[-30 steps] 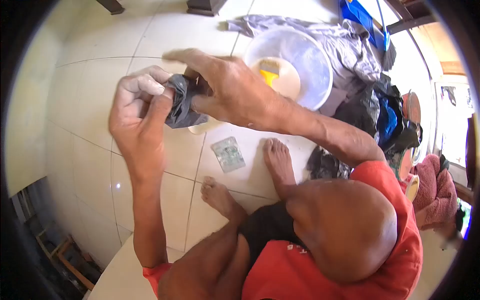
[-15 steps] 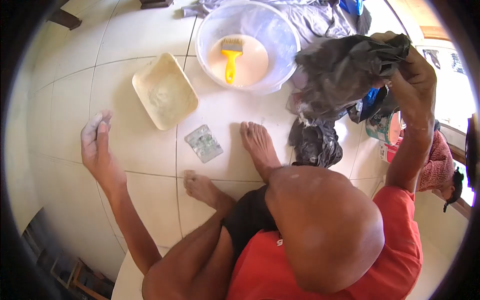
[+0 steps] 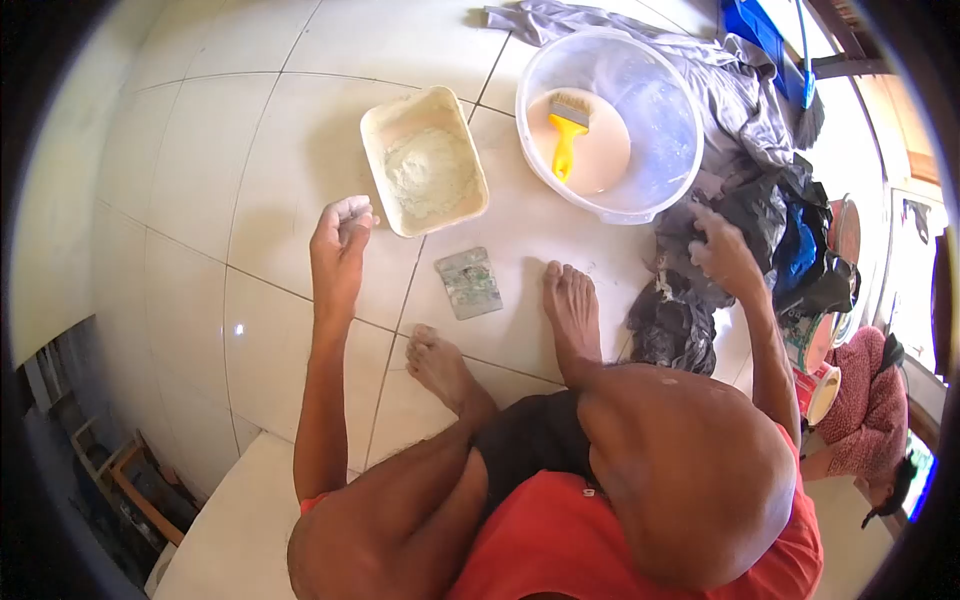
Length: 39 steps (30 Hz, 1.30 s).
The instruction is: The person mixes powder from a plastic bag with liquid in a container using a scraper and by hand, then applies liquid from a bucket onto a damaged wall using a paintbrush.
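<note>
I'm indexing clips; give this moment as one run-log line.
left hand: near powder tub | right hand: beside black plastic | brush: in basin | flat greenish piece: on floor

One view, worn on my head, looking forward and steeply down past my right knee.
That knee is closest and bulks largest, with my red shirt along the bottom; my left hand and right hand come in farther off, at mid-height. Beyond them the view crosses the tiled floor to the clear plastic basin near the top and, leftward, reaches the wall at the floor's edge. The wide lens bows the edges.
</note>
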Tool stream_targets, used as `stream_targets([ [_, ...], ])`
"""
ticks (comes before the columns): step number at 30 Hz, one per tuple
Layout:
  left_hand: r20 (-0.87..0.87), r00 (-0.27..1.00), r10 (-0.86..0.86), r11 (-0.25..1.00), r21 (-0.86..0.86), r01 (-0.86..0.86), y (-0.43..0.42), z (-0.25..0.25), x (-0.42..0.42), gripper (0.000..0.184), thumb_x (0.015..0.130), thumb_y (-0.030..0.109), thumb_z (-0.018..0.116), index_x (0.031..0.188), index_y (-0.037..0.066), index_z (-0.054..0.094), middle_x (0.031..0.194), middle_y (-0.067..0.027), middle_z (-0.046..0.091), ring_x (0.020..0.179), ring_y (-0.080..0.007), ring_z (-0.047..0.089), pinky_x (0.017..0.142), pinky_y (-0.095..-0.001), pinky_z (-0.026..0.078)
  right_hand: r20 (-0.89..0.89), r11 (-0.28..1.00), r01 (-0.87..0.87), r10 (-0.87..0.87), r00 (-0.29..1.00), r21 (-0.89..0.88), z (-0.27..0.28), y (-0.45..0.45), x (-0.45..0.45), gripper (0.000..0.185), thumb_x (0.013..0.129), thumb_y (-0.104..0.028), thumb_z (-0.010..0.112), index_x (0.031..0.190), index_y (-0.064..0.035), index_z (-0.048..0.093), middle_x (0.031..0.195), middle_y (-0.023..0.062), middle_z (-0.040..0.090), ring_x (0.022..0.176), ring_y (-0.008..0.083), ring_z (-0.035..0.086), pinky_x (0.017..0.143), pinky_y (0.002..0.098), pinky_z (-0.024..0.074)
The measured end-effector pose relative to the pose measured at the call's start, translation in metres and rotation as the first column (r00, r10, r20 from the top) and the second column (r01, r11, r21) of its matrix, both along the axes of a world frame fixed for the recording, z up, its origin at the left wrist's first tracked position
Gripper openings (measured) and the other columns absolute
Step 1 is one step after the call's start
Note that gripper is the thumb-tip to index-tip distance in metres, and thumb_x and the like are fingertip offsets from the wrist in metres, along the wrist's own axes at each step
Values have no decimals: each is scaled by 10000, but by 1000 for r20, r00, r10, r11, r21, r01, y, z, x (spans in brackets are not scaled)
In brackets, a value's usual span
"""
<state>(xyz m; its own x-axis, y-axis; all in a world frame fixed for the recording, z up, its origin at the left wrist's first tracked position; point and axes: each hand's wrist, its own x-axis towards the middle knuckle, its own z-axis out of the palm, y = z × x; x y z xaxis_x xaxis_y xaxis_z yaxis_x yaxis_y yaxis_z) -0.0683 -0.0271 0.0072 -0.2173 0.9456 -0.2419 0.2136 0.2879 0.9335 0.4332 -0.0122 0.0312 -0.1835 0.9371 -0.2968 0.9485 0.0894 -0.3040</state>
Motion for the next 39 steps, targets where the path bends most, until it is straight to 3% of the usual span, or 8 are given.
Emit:
stream_targets([
  [6,-39,995,93,995,-25,-94,-3,-48,10,439,927,242,650,1225,-52,519,959,-92,611,838,-145,576,760,-298,478,-563,764,515,-639,524,-389,48,25,-50,592,1001,-497,451,1332,-10,507,917,105,647,622,147,618,499,259,483],
  [9,-101,989,106,991,-76,-114,1,-54,15,446,923,250,656,1220,-54,521,951,-96,614,786,-141,565,720,-295,482,-507,836,549,-484,713,-25,55,25,-71,595,995,-502,464,1351,-26,492,903,91,630,657,125,596,545,248,479],
  [10,-70,992,102,990,-90,-108,0,-55,15,448,920,242,662,1213,-64,520,938,-102,615,752,-141,578,685,-288,490,-351,798,458,-330,876,393,44,29,-65,486,996,-402,521,1336,-56,530,881,67,610,690,107,563,601,241,465],
  [13,77,989,125,978,-179,-109,1,-56,15,428,915,224,667,1179,-79,519,947,-112,612,714,-146,595,654,-288,499,-501,844,476,-309,808,247,68,32,-96,371,961,-216,581,1302,-72,556,955,125,651,783,191,653,680,303,517],
  [20,90,994,67,986,-158,-52,-2,-53,17,387,913,189,658,1124,-85,485,989,-150,597,719,-186,655,641,-289,525,-49,824,-540,554,831,171,14,99,-125,431,843,-102,656,1268,-90,585,1016,165,641,820,334,661,681,415,544],
  [27,350,929,124,975,-216,-48,-5,-62,15,338,919,128,604,1104,-76,410,1007,-201,562,790,-294,709,692,-322,600,173,565,-823,818,548,-63,-22,143,-154,376,779,-165,660,1139,-71,597,1032,154,622,833,326,667,709,425,542],
  [30,345,933,105,983,-176,-46,-10,-60,14,278,919,105,592,1035,-54,396,1016,-204,551,803,-311,710,694,-333,613,81,651,-730,732,676,208,-14,145,-139,284,767,-170,640,1022,-45,622,959,162,645,832,312,668,714,446,535],
  [39,369,924,94,988,-146,-43,-18,-60,16,178,923,52,533,971,-29,382,1021,-181,523,788,-324,718,666,-326,624,-500,951,-124,-36,865,-283,22,146,-137,259,861,-155,561,1040,-6,672,725,87,646,601,116,627,520,284,517],
])
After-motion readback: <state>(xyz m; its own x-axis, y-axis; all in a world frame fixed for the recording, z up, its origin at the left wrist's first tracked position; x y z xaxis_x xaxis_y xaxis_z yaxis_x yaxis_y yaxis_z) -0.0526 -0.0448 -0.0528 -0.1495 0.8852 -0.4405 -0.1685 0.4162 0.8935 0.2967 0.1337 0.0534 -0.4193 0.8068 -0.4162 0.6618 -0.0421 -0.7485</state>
